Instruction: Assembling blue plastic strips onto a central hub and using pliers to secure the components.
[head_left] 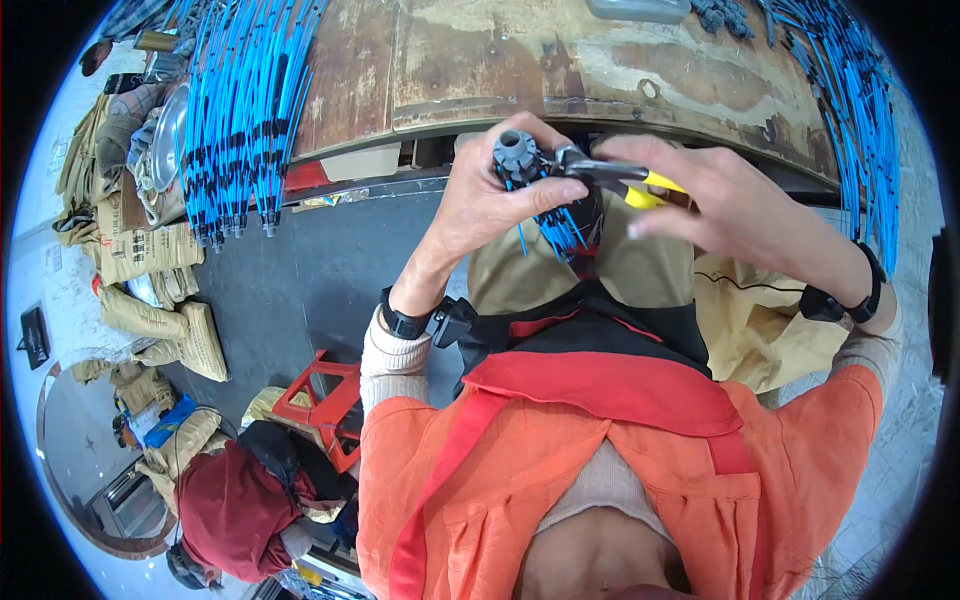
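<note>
My left hand [492, 200] is wrapped round a grey, hollow, ribbed fitting [516, 152], its round opening facing up. Short blue strands [558, 232] hang below it over my lap, partly hidden by the thumb. In my right hand [725, 190] are pliers with yellow handles [655, 190]. Their metal jaws [578, 165] reach leftward to the side of the grey fitting, close to my left fingers. What lies between the jaws is too small to make out. Motion slightly blurs the right hand.
A worn wooden workbench [480, 60] stretches ahead. Long blue strands with black bands [245, 130] overhang its left side, and more blue strands [865, 120] drape off the right. At lower left are a red stool [318, 405] and dark red cloth [235, 510]; sacks [150, 245] line the left.
</note>
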